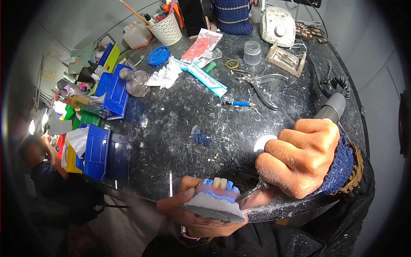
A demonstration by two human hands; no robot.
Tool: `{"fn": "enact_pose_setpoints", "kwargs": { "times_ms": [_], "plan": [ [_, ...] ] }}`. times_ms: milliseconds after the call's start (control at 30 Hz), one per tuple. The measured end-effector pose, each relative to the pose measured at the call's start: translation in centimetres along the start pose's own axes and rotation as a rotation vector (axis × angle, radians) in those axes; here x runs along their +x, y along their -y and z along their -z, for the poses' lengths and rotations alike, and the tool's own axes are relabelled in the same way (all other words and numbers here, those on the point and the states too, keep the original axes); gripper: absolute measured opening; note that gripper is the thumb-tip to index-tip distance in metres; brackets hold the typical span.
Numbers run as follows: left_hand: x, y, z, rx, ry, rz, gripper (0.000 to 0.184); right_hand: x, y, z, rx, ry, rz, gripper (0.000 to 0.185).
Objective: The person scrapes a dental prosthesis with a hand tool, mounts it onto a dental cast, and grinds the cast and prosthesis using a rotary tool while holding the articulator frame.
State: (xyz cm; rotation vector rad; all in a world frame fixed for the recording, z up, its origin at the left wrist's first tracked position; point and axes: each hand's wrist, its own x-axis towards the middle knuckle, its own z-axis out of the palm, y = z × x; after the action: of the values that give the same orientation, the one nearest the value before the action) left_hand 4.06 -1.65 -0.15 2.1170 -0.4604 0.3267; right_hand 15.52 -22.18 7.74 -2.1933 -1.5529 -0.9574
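- Dark bench point(158, 137), beyond and around the dental cast point(214, 207): its near edge lies close by, so a cast that slips could strike it and chip.
- Right hand point(299, 158), to the cast's right: clenched around a grey handpiece point(335, 107), knuckles dusted white. A tense or unsteady grip might make the metal tip point(257, 187) skid.
- Left hand point(209, 229), under the cast and at its left end: grasping it. Powder could loosen that hold, and a skid might nick the skin.
- The cast itself, teeth uppermost: tilting under pressure would spoil the aim.
- Metal tip, just beside the cast's right end; contact cannot be told. Pressing hard could gouge the blue band point(216, 195).
- Pale teeth point(220, 183), atop the cast: a stray knock could loosen them.
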Motion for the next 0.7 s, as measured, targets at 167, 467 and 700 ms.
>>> {"fn": "enact_pose_setpoints", "kwargs": {
  "times_ms": [167,467,700],
  "plan": [
    [-0.2,0.2,0.0,0.015,-0.011,-0.003,0.075,0.0,0.0,-0.3,-0.043,-0.095,0.023,0.056],
    [-1.5,0.9,-2.6,0.02,-0.272,0.011,0.072,-0.1,-0.3,-0.6,-0.078,-0.163,0.078,0.056],
    [0.7,-0.3,-0.6,0.171,-0.185,-0.154,0.068,0.7,0.8,0.9,0.107,0.06,-0.131,0.06]
  ]
}}
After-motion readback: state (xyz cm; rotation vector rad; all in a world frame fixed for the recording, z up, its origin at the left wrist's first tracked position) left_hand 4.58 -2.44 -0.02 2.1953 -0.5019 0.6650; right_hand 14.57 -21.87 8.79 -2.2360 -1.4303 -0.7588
